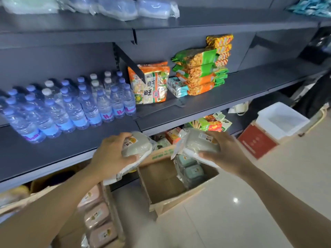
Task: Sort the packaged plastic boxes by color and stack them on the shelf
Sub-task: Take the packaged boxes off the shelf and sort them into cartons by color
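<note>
My left hand grips a pale green packaged plastic box in front of the middle shelf's edge. My right hand grips a second pale green packaged box above an open cardboard carton. Inside that carton lie teal-green packaged boxes. Pink packaged boxes fill another carton at lower left. Blurred blue and pale green packaged boxes lie on the top shelf.
Water bottles stand on the dark middle shelf at left, snack bags at its centre. A white plastic tub sits on a red box on the tiled floor at right.
</note>
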Available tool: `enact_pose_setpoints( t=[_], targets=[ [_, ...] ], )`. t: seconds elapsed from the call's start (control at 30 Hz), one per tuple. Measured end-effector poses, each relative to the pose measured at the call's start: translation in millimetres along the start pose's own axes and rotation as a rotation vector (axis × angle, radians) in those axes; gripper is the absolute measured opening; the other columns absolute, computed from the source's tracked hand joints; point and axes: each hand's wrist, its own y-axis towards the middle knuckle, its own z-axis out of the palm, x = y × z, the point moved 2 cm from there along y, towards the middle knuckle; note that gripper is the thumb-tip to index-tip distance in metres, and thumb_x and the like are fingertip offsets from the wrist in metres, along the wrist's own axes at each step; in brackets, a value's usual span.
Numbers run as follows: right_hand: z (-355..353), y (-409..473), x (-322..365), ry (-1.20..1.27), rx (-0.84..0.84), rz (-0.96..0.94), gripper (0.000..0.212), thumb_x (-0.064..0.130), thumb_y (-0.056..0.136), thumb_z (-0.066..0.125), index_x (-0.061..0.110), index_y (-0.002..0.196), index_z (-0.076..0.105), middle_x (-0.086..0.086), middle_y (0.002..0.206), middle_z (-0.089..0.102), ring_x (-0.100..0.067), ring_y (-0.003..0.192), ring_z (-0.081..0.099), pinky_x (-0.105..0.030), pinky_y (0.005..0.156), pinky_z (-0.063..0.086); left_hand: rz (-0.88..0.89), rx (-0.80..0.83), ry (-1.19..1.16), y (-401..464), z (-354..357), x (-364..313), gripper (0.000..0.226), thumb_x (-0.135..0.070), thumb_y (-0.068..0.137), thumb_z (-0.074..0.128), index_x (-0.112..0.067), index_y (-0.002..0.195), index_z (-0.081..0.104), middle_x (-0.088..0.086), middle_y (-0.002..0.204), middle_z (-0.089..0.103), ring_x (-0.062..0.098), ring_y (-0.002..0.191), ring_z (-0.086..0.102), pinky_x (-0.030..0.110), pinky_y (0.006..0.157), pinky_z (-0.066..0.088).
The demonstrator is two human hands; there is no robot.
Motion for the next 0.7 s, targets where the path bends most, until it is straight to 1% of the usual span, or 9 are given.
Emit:
enact_pose_setpoints(
  t=[0.07,0.17,0.3,0.37,0.43,0.5,0.53,0.6,0.7],
  targets=[
    [-1.7,1.1,-31.6,-0.006,0.031,0.026,0.07,0.046,0.069,0.075,0.033,0.132,0.047,0.004,0.123,0.047,-0.019,0.116,0.043,-0.041,0.096,0.044,0.005,0.017,0.015,9.5,19.7,-15.9,0.076,-0.057,0.069,0.069,-0.029,0.133,0.04,0.002,0.126,0.054,0.024,0.115,0.048,0.034,0.092,0.042],
    [-1.8,12.0,-75.7,-0.024,0.085,0.046,0.073,0.049,0.067,0.075,0.033,0.133,0.047,0.002,0.124,0.049,-0.021,0.116,0.044,-0.037,0.095,0.043,0.018,0.01,0.042,24.5,47.6,-36.1,0.071,-0.046,0.076,0.072,-0.026,0.135,0.039,0.002,0.127,0.053,0.024,0.116,0.046,0.033,0.092,0.04],
    [21.7,37.7,-115.7,-0.055,0.207,0.005,0.074,0.044,0.065,0.076,0.029,0.132,0.048,0.0,0.123,0.052,-0.021,0.113,0.044,-0.034,0.094,0.041,-0.004,0.001,0.058,33.4,79.7,-43.3,0.076,-0.051,0.07,0.071,-0.025,0.135,0.04,0.003,0.126,0.054,0.024,0.112,0.049,0.035,0.093,0.039],
    [44.6,50.0,-124.1,-0.056,0.274,-0.024,0.072,0.038,0.065,0.076,0.03,0.131,0.047,0.002,0.123,0.052,-0.02,0.113,0.042,-0.029,0.092,0.039,-0.05,0.013,0.068,33.0,94.4,-35.8,0.08,-0.056,0.064,0.063,-0.027,0.135,0.04,0.002,0.128,0.053,0.025,0.113,0.049,0.039,0.094,0.041],
    [73.3,62.8,-124.9,-0.076,0.335,-0.066,0.07,0.035,0.065,0.075,0.03,0.129,0.047,0.005,0.123,0.05,-0.019,0.113,0.041,-0.025,0.091,0.034,-0.11,0.029,0.067,30.6,107.9,-21.3,0.08,-0.053,0.063,0.064,-0.029,0.135,0.039,0.001,0.129,0.052,0.025,0.113,0.048,0.04,0.095,0.041],
    [104.3,76.6,-120.8,-0.104,0.365,-0.113,0.071,0.036,0.064,0.076,0.027,0.129,0.048,0.005,0.124,0.049,-0.02,0.118,0.04,-0.029,0.099,0.036,-0.149,0.037,0.075,30.3,119.4,-3.6,0.08,-0.05,0.064,0.067,-0.03,0.135,0.038,0.0,0.129,0.052,0.023,0.114,0.047,0.039,0.096,0.039],
    [121.1,85.0,-118.8,-0.12,0.369,-0.159,0.074,0.042,0.061,0.075,0.027,0.129,0.048,0.006,0.125,0.051,-0.02,0.119,0.042,-0.033,0.103,0.038,-0.164,0.041,0.071,32.0,124.8,6.4,0.079,-0.047,0.066,0.069,-0.03,0.136,0.037,0.0,0.13,0.05,0.022,0.115,0.046,0.038,0.096,0.037],
    [154.6,102.1,-114.9,-0.151,0.372,-0.215,0.077,0.052,0.058,0.071,0.03,0.128,0.048,0.009,0.126,0.053,-0.015,0.119,0.045,-0.038,0.101,0.044,-0.188,0.048,0.057,38.5,135.7,27.3,0.079,-0.041,0.068,0.071,-0.029,0.138,0.036,-0.001,0.132,0.048,0.021,0.118,0.043,0.037,0.096,0.034],
    [204.3,127.7,-111.9,-0.206,0.386,-0.228,0.081,0.05,0.059,0.075,0.033,0.131,0.042,0.01,0.131,0.05,-0.016,0.123,0.046,-0.042,0.102,0.043,-0.206,0.055,0.043,55.8,152.8,59.3,0.081,-0.045,0.065,0.064,-0.028,0.139,0.035,-0.002,0.134,0.046,0.021,0.121,0.041,0.037,0.098,0.032]
  ],
)
